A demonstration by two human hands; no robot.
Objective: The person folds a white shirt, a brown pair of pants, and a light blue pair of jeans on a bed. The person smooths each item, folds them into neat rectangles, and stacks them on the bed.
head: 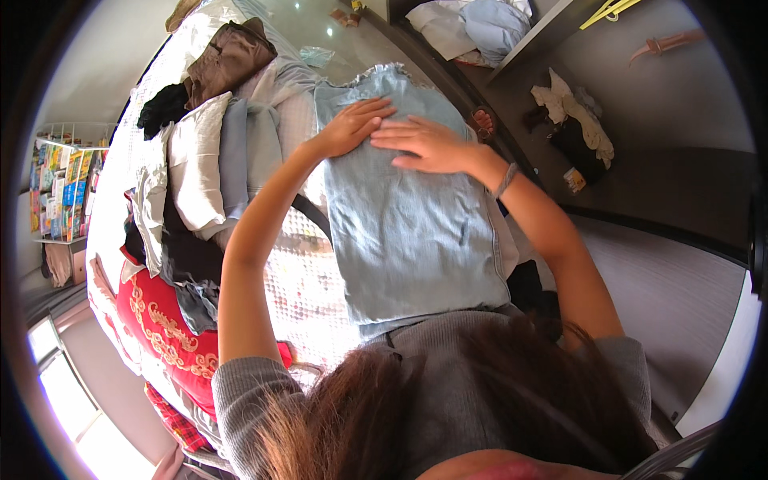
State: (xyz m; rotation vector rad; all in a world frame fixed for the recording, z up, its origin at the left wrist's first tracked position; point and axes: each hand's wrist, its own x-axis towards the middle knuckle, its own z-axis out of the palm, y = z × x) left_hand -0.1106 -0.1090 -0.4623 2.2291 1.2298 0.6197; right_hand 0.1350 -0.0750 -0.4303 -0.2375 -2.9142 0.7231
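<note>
Light blue denim trousers [414, 234] lie folded lengthwise in front of me, with a gathered, frilled edge at the far end. Flat on the upper part of the denim rests my left hand [359, 123], palm down. My right hand [426, 144] lies beside it with fingers spread, slightly blurred, its fingertips close to the left hand. Neither hand grips the cloth. Beneath the denim is a white textured bedspread [300, 270], and the near end of the trousers reaches my grey top.
Left on the bed are folded white cloth [198, 162], blue-grey garments [234, 156], brown trousers [231, 57], black clothing [189, 246] and a red patterned cushion [168, 324]. To the right, an open wardrobe holds heaped clothes [576, 120] and a yellow hanger [609, 12]. A wire rack [66, 186] stands far left.
</note>
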